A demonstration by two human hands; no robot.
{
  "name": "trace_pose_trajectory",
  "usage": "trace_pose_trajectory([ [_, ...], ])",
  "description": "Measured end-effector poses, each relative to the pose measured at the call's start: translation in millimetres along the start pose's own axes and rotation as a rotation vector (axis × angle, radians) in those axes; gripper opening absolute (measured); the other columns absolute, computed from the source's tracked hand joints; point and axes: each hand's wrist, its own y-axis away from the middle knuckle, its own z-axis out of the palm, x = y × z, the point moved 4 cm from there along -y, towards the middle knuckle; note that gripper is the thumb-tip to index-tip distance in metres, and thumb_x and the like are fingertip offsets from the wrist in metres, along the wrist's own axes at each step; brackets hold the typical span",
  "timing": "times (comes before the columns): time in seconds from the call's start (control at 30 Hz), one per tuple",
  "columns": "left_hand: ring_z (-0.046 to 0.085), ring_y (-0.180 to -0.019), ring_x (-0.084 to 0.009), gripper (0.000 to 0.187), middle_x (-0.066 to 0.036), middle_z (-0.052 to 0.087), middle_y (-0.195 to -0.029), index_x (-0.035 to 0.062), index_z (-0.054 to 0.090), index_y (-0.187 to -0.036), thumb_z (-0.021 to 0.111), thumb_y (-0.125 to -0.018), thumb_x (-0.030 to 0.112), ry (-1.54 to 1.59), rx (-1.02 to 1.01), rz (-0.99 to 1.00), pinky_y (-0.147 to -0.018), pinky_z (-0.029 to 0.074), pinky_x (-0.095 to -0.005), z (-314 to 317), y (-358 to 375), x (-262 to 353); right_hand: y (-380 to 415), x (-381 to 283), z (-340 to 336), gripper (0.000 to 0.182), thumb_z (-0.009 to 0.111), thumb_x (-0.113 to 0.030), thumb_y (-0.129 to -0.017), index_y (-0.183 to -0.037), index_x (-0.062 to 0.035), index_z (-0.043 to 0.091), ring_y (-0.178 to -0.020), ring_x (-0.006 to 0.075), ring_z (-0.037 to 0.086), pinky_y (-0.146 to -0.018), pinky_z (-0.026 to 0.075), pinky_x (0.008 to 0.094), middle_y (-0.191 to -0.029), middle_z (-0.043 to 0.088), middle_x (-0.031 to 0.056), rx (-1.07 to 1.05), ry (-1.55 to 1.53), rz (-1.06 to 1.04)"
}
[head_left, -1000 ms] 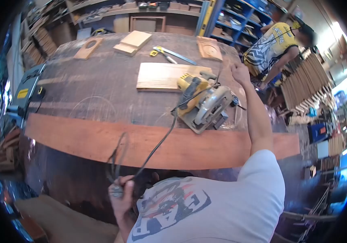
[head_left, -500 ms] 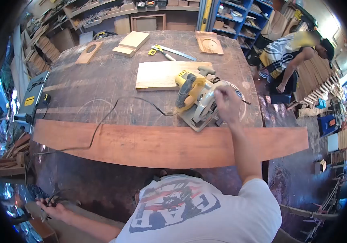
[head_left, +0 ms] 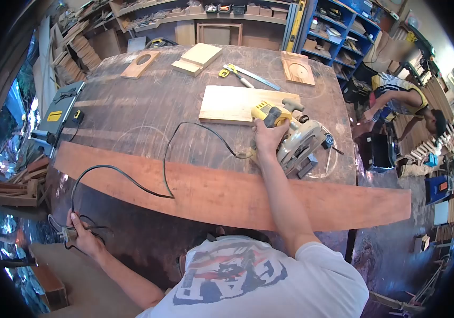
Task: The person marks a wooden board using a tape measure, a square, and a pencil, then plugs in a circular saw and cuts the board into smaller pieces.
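A yellow circular saw (head_left: 301, 138) with a metal guard rests on the workbench, right of centre. My right hand (head_left: 270, 139) is wrapped round its rear handle; some fingers are hidden behind the grip. Low on the left, my left hand (head_left: 83, 236) is closed on loops of black power cord (head_left: 115, 167). From there the cord arcs over a long reddish-brown board (head_left: 211, 193) with a curved near edge and runs to the saw. Just behind the saw lies a pale plank (head_left: 224, 103).
Farther back on the workbench (head_left: 142, 114) are a square with a yellow-handled tool (head_left: 248, 76), a stepped wood block (head_left: 198, 58) and two boards with round cut-outs (head_left: 140, 64). A co-worker (head_left: 410, 100) bends over at the right. Blue shelves (head_left: 338, 34) stand behind.
My right hand has moved from the saw's front guard back to its rear handle. My left hand has risen with the cord, lifting a loop above the board. The view has shifted.
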Motion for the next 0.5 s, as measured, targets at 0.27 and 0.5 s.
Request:
trace_pose_trajectory([
  [0.27,0.067,-0.084,-0.0324,0.040,-0.023,0.073,-0.099,-0.0072,0.073,-0.109,0.065,-0.104,0.032,-0.501,-0.454,0.552,-0.077,0.050,-0.0454,143.2,-81.8,10.9,-5.1,-20.0,0.7,0.100,0.085,-0.018,-0.074,-0.151,0.0114,0.028,-0.137,0.0399,0.048,-0.119,0.036,0.0438,-0.144,0.048,0.0301,0.152,0.188,-0.026],
  [0.5,0.060,-0.108,-0.0491,0.052,-0.033,0.061,-0.112,-0.0117,0.064,-0.113,0.068,-0.100,0.038,-0.627,-0.901,0.562,-0.093,0.046,-0.0523,265.2,18.4,-112.0,5.1,-50.9,-24.6,0.088,0.080,-0.015,-0.078,-0.151,0.0054,0.035,-0.132,0.0388,0.057,-0.114,0.043,0.0431,-0.137,0.060,0.0294,0.123,0.373,0.118],
])
